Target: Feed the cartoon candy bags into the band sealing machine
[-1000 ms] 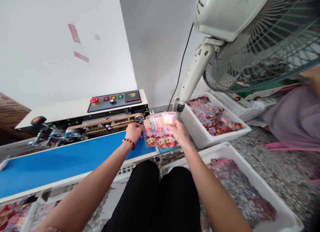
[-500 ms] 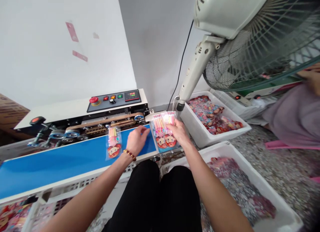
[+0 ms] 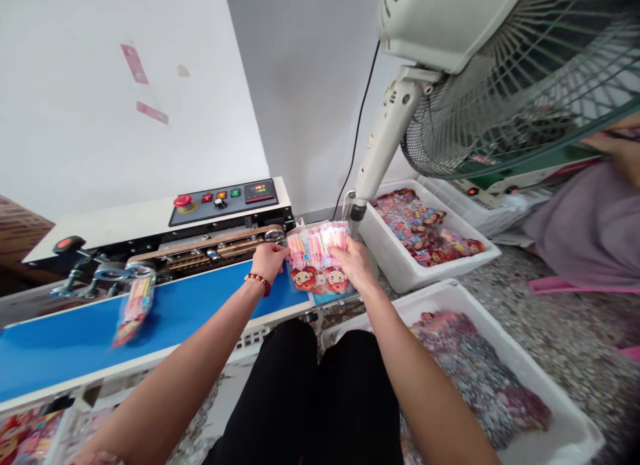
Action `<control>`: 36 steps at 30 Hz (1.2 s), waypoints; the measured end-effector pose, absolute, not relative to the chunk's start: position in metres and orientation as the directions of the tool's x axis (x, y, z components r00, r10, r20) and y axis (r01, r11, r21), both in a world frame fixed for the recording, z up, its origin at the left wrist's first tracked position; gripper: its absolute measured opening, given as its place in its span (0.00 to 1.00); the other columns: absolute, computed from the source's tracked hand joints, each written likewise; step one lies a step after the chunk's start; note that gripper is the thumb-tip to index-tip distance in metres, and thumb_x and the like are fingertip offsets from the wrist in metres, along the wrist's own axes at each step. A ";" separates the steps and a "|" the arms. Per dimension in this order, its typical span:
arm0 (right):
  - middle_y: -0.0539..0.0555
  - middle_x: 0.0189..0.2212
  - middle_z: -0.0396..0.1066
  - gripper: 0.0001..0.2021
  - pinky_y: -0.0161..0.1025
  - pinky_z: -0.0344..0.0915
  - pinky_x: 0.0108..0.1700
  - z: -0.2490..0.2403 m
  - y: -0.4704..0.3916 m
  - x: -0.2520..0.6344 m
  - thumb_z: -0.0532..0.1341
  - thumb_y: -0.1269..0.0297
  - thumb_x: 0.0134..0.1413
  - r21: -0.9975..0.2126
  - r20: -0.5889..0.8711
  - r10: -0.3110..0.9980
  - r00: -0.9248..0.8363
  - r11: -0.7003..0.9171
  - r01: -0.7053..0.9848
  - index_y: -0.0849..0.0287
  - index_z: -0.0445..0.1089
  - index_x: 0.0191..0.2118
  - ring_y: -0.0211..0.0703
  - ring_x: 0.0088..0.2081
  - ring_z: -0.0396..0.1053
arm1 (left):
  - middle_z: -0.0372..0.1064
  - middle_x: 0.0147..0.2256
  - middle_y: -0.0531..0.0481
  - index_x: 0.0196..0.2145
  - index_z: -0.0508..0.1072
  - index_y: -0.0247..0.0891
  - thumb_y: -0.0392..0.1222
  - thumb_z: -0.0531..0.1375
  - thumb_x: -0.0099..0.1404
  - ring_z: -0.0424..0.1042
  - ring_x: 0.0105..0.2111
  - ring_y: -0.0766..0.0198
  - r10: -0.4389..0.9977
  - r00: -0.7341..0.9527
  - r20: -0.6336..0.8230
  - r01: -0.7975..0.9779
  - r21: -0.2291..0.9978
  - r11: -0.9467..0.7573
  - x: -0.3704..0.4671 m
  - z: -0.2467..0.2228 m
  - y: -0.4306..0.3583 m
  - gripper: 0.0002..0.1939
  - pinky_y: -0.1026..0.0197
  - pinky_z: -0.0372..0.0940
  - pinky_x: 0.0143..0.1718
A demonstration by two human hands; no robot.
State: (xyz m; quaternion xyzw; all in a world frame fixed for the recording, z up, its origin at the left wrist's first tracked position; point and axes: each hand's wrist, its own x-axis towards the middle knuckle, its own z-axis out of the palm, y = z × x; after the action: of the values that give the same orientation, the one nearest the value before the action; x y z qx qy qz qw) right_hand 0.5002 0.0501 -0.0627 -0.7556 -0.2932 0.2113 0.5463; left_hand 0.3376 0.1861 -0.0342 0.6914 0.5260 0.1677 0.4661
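Note:
My left hand [image 3: 269, 260], with a beaded bracelet at its wrist, pinches the left edge of a candy-stick packet [image 3: 302, 275] at the right end of the blue belt [image 3: 200, 298]. My right hand [image 3: 353, 259] is closed on the right side of more packets [image 3: 336, 279], printed with a red-haired cartoon face and held fanned out. Another packet [image 3: 135, 306], blurred and tilted, lies farther left on the belt, its top by the machine's rollers. The band sealer [image 3: 225, 205] stands behind the belt.
A white bin [image 3: 425, 268] of packets stands right of the belt, and a nearer white bin [image 3: 560, 385] holds more. A large fan [image 3: 500, 85] leans in from the upper right. Beyond it, a person's sleeve [image 3: 575, 205] shows.
My left hand has moved onto a packet, which now sits apart from the others in my right hand. The packet on the belt has travelled left and turned askew.

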 end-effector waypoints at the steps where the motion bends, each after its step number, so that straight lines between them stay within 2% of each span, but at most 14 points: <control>1: 0.53 0.31 0.77 0.16 0.40 0.66 0.38 -0.062 0.050 0.500 0.61 0.55 0.43 -0.950 -0.004 0.673 0.740 -0.234 0.208 0.58 0.74 0.37 0.47 0.33 0.70 | 0.60 0.13 0.56 0.22 0.71 0.39 0.44 0.64 0.55 0.62 0.14 0.66 0.888 0.386 -0.250 0.581 0.814 -0.023 0.334 -0.032 0.190 0.09 0.65 0.54 0.19; 4: 0.52 0.31 0.77 0.16 0.40 0.67 0.38 -0.063 0.050 0.499 0.61 0.55 0.44 -0.949 -0.002 0.667 0.745 -0.236 0.209 0.58 0.75 0.38 0.46 0.32 0.70 | 0.63 0.14 0.54 0.21 0.71 0.40 0.43 0.64 0.55 0.64 0.16 0.64 0.897 0.376 -0.234 0.643 0.763 -0.070 0.312 -0.027 0.198 0.08 0.63 0.57 0.22; 6: 0.51 0.31 0.77 0.16 0.40 0.67 0.38 -0.064 0.051 0.498 0.61 0.55 0.44 -0.954 0.002 0.668 0.744 -0.223 0.202 0.57 0.75 0.38 0.45 0.31 0.69 | 0.68 0.19 0.52 0.24 0.72 0.40 0.44 0.63 0.56 0.69 0.19 0.61 0.915 0.345 -0.208 0.710 0.696 -0.110 0.291 -0.024 0.201 0.07 0.61 0.60 0.24; 8: 0.51 0.32 0.77 0.15 0.40 0.67 0.38 -0.065 0.051 0.498 0.61 0.55 0.44 -0.961 0.005 0.675 0.738 -0.199 0.190 0.56 0.74 0.38 0.45 0.32 0.70 | 0.75 0.28 0.49 0.32 0.74 0.41 0.47 0.64 0.58 0.74 0.27 0.57 0.959 0.273 -0.080 0.766 0.621 -0.167 0.271 -0.023 0.199 0.08 0.60 0.63 0.29; 10: 0.51 0.32 0.77 0.15 0.39 0.66 0.38 -0.066 0.051 0.499 0.61 0.55 0.44 -0.964 0.011 0.681 0.732 -0.189 0.190 0.56 0.74 0.37 0.46 0.33 0.70 | 0.77 0.37 0.46 0.41 0.73 0.42 0.49 0.64 0.59 0.76 0.36 0.54 0.964 0.240 0.111 0.780 0.570 -0.259 0.259 -0.023 0.189 0.13 0.59 0.65 0.34; 12: 0.52 0.32 0.77 0.14 0.40 0.66 0.38 -0.065 0.050 0.499 0.61 0.56 0.44 -0.964 0.013 0.686 0.728 -0.184 0.190 0.56 0.74 0.37 0.46 0.33 0.70 | 0.77 0.41 0.45 0.42 0.73 0.42 0.49 0.61 0.62 0.76 0.38 0.54 0.925 0.332 0.183 0.736 0.564 -0.375 0.264 -0.023 0.174 0.12 0.59 0.66 0.37; 14: 0.51 0.31 0.77 0.14 0.39 0.66 0.37 -0.063 0.048 0.499 0.61 0.56 0.44 -0.966 0.005 0.692 0.722 -0.183 0.181 0.56 0.74 0.37 0.46 0.32 0.70 | 0.77 0.38 0.46 0.39 0.75 0.42 0.48 0.59 0.66 0.75 0.32 0.57 0.874 0.479 0.076 0.653 0.634 -0.413 0.285 -0.023 0.159 0.10 0.60 0.66 0.35; 16: 0.51 0.31 0.76 0.15 0.39 0.66 0.36 -0.061 0.047 0.498 0.61 0.56 0.44 -0.971 -0.003 0.702 0.712 -0.173 0.167 0.57 0.74 0.38 0.45 0.32 0.70 | 0.77 0.35 0.48 0.37 0.76 0.41 0.46 0.57 0.68 0.72 0.24 0.62 0.826 0.560 -0.058 0.595 0.722 -0.353 0.314 -0.023 0.148 0.10 0.61 0.65 0.30; 20: 0.50 0.32 0.77 0.15 0.38 0.67 0.37 -0.060 0.046 0.498 0.61 0.57 0.45 -0.976 0.014 0.722 0.692 -0.141 0.167 0.57 0.75 0.39 0.46 0.34 0.71 | 0.75 0.31 0.51 0.32 0.74 0.39 0.42 0.60 0.64 0.66 0.18 0.69 0.838 0.524 -0.155 0.513 0.842 -0.165 0.357 -0.027 0.146 0.06 0.65 0.59 0.22; 23: 0.51 0.32 0.77 0.16 0.39 0.67 0.38 -0.064 0.048 0.500 0.61 0.56 0.44 -0.964 0.009 0.699 0.715 -0.185 0.193 0.57 0.75 0.39 0.46 0.34 0.71 | 0.70 0.24 0.54 0.28 0.72 0.38 0.40 0.61 0.61 0.61 0.15 0.70 0.862 0.458 -0.216 0.469 0.883 -0.028 0.360 -0.034 0.156 0.06 0.65 0.55 0.19; 26: 0.51 0.30 0.76 0.16 0.40 0.67 0.38 -0.065 0.050 0.501 0.62 0.55 0.43 -0.948 -0.015 0.662 0.750 -0.248 0.200 0.58 0.74 0.37 0.46 0.32 0.70 | 0.69 0.21 0.54 0.25 0.72 0.37 0.39 0.61 0.59 0.59 0.14 0.70 0.884 0.398 -0.243 0.508 0.861 0.008 0.350 -0.037 0.169 0.06 0.65 0.54 0.18; 32: 0.51 0.29 0.75 0.15 0.40 0.66 0.35 -0.065 0.051 0.501 0.61 0.55 0.44 -0.946 -0.030 0.658 0.753 -0.261 0.191 0.58 0.74 0.37 0.46 0.31 0.70 | 0.66 0.18 0.54 0.24 0.73 0.38 0.42 0.62 0.58 0.63 0.17 0.65 0.906 0.351 -0.235 0.657 0.751 -0.060 0.317 -0.027 0.196 0.08 0.62 0.57 0.22; 34: 0.51 0.29 0.75 0.15 0.39 0.66 0.34 -0.066 0.050 0.500 0.61 0.55 0.44 -0.952 -0.034 0.662 0.749 -0.248 0.177 0.58 0.74 0.37 0.45 0.30 0.69 | 0.68 0.20 0.52 0.26 0.73 0.39 0.44 0.62 0.59 0.66 0.19 0.63 0.913 0.339 -0.227 0.705 0.704 -0.087 0.298 -0.024 0.200 0.07 0.62 0.59 0.24; 36: 0.50 0.29 0.75 0.14 0.38 0.65 0.33 -0.066 0.050 0.498 0.62 0.55 0.45 -0.964 -0.026 0.672 0.740 -0.213 0.159 0.57 0.73 0.37 0.44 0.30 0.69 | 0.72 0.26 0.49 0.31 0.74 0.39 0.46 0.63 0.59 0.71 0.25 0.59 0.950 0.289 -0.119 0.740 0.658 -0.143 0.277 -0.023 0.199 0.08 0.60 0.62 0.28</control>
State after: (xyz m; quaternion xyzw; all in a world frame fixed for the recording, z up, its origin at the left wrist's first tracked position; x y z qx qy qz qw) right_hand 0.4984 0.0498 -0.0656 -0.7444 -0.2789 0.2283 0.5621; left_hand 0.2775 0.1989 -0.0235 0.7374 0.5729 0.1658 0.3170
